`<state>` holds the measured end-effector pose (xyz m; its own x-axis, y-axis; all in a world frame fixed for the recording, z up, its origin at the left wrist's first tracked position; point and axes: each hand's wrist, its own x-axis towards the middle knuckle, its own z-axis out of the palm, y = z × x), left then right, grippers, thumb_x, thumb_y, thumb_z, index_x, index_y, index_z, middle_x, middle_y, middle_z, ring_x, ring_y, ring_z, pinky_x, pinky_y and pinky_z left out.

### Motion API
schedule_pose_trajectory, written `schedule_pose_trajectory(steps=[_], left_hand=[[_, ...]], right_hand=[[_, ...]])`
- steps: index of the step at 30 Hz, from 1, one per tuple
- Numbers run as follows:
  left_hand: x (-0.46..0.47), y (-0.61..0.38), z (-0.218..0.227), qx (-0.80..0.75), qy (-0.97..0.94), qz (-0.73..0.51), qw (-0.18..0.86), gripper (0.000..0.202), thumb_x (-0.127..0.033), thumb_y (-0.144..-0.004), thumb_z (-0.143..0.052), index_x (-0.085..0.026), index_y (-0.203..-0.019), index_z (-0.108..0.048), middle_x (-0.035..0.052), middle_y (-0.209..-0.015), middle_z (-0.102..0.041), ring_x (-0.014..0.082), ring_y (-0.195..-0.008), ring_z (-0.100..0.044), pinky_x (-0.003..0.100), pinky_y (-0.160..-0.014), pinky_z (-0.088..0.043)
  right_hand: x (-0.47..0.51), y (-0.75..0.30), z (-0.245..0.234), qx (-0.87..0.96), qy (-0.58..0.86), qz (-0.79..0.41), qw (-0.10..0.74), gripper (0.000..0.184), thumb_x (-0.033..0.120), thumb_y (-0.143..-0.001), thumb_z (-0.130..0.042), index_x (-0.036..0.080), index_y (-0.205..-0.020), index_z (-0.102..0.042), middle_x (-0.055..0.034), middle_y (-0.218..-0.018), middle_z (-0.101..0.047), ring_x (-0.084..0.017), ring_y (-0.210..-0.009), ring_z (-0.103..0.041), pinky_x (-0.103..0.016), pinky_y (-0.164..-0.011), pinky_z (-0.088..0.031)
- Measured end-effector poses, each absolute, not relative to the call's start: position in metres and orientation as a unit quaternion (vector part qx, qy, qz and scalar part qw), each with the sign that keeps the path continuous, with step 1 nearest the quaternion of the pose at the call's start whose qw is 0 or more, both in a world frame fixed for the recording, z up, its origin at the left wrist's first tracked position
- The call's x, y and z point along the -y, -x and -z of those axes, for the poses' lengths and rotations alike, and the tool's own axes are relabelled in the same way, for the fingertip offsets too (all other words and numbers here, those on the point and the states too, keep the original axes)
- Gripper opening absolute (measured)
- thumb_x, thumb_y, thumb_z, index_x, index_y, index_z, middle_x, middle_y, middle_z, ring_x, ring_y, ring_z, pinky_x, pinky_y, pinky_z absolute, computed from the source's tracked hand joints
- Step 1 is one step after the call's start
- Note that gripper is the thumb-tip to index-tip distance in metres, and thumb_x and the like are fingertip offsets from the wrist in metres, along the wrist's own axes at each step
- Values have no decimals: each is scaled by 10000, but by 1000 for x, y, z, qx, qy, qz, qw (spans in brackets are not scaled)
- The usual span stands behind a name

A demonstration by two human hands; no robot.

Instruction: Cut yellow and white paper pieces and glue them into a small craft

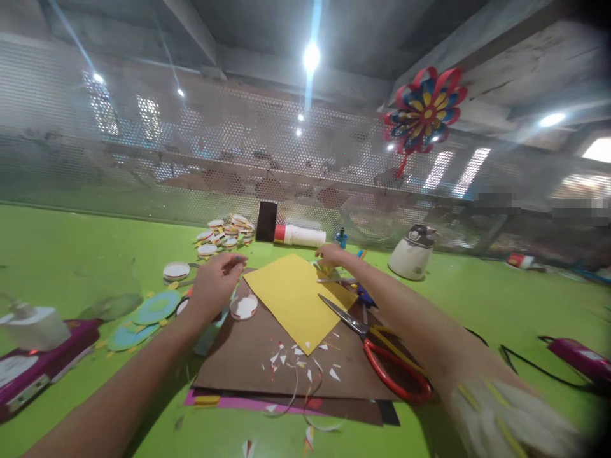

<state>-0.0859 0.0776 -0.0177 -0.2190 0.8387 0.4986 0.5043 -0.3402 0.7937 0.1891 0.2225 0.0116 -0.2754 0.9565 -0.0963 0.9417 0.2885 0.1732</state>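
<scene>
My left hand [216, 284] hovers over the left edge of a brown paper sheet [238, 366], fingers curled in a pinch on something small I cannot make out. A small white paper disc [244, 306] lies just beside it. My right hand [331, 255] reaches to the far corner of a yellow paper sheet [296, 299], fingers closed on a small object too blurred to name. Red-handled scissors [382, 353] lie open on the brown sheet under my right forearm. White paper scraps [298, 362] litter the brown sheet.
A pile of round paper discs [226, 234], a dark box [266, 221], a white and red tube [300, 236] and a white pot [413, 252] stand at the back. Blue paper circles [143, 318] lie left. Magenta devices [33, 366] [580, 357] sit at both sides. A paper flower [424, 111] hangs on mesh.
</scene>
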Motion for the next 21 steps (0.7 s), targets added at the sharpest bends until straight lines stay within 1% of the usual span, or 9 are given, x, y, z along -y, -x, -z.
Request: schedule_pose_trajectory(steps=[3,7,11,15,21], left_hand=[[-77,85,18,-551,-622,-538,140,308,-378,-740,-536,-163,-908,-679,99,-968,-704,247,-882,-645,393,-815,-509],[-79,88,19,-549,-637,-526,131,317,-370,-760,-519,-161,-944,-671,104,-995,-694,247,-911,-635,391,-811,-507],[-79,89,19,-552,-637,-521,133,320,-377,-768,-515,-168,-954,-671,103,-1014,-690,248,-913,-635,385,-795,-506],[-78,87,18,-560,-642,-505,138,335,-393,-764,-515,-169,-955,-675,99,-1010,-697,248,-885,-643,381,-783,-502],[-75,85,14,-580,-636,-490,135,324,-404,-741,-521,-187,-919,-682,87,-981,-717,259,-872,-654,373,-772,-499]], right_hand=[[-240,-179,-5,-798,-588,-31,127,282,302,-921,-552,186,-1177,-573,-80,-1214,-584,-211,-997,-609,-405,-831,-524],[-254,-177,2,-793,-589,-15,156,292,304,-914,-563,178,-1177,-574,-78,-1209,-586,-217,-997,-610,-402,-823,-526],[-261,-183,5,-793,-588,3,160,278,305,-916,-557,183,-1164,-586,-73,-1216,-586,-216,-993,-609,-395,-821,-527],[-263,-190,8,-796,-590,20,132,286,309,-912,-564,177,-1165,-587,-70,-1215,-586,-224,-995,-609,-397,-817,-528],[-255,-210,0,-800,-597,45,43,296,316,-903,-575,166,-1158,-592,-62,-1209,-589,-238,-998,-609,-397,-813,-529]])
